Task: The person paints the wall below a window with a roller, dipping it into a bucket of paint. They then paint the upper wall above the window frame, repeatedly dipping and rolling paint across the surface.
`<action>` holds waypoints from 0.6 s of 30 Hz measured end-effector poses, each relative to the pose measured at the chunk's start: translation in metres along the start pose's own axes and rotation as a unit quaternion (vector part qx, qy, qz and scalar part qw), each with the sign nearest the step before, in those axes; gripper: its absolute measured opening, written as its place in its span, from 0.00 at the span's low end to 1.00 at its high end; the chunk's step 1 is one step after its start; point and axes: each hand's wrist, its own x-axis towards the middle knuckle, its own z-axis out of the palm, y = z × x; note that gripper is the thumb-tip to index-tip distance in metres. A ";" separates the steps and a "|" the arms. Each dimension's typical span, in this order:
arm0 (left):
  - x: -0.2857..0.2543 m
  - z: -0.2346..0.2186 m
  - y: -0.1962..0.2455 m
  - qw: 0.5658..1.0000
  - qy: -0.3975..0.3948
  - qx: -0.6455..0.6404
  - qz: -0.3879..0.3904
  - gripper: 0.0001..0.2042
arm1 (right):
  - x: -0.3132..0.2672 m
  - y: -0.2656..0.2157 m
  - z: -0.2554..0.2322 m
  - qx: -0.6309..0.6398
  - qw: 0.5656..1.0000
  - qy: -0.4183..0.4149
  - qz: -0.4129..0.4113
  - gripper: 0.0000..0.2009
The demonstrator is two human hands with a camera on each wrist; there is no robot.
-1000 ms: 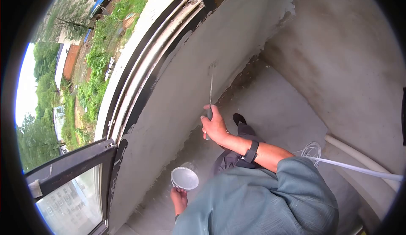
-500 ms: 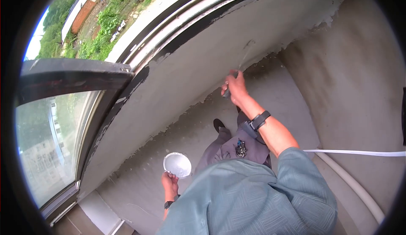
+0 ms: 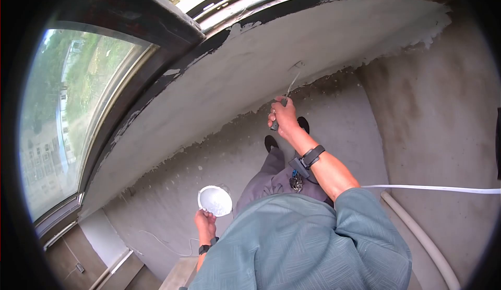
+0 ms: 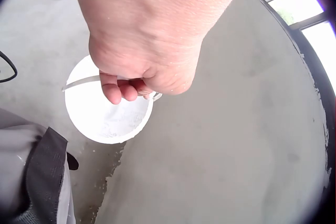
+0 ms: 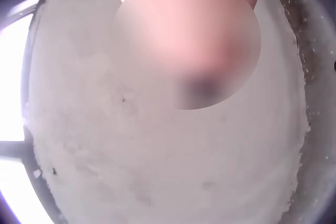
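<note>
My right hand grips the dark grey handle of a hand tool. From it a thin metal shaft runs up to a bent end lying over the grey-coated wall below the window; its head blends into the wall's colour. A blurred patch covers most of that hand in the right wrist view. Low on the other side, my left hand holds a white bucket at its rim. Curled fingers show at the bucket's handle in the left wrist view, with whitish residue inside.
An open window sash juts in at the upper left. The coating's ragged lower edge meets bare concrete floor. Behind my right side lie a pale pipe and a white cable. Keys hang at my waist.
The head view has swung round, bringing more of the sash and floor in. My right hand has shifted along the wall with the tool; my left still holds the bucket.
</note>
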 end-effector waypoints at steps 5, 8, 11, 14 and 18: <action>-0.004 -0.011 -0.004 1.000 0.011 0.000 -0.004 0.07 | 0.002 0.008 0.010 0.022 1.000 0.001 0.003 0.16; -0.006 -0.020 -0.003 1.000 0.015 -0.004 0.003 0.07 | 0.064 -0.013 -0.024 0.048 0.998 0.031 0.001 0.07; -0.012 -0.030 0.000 1.000 0.024 -0.003 0.013 0.07 | 0.146 -0.029 -0.084 0.068 0.997 0.011 0.043 0.06; -0.015 -0.035 0.003 0.999 0.036 0.007 0.016 0.07 | 0.175 -0.034 -0.104 0.104 0.992 0.020 0.071 0.07; -0.016 -0.037 0.005 0.999 0.042 0.014 0.014 0.07 | 0.135 -0.001 -0.070 0.050 0.998 0.008 0.038 0.06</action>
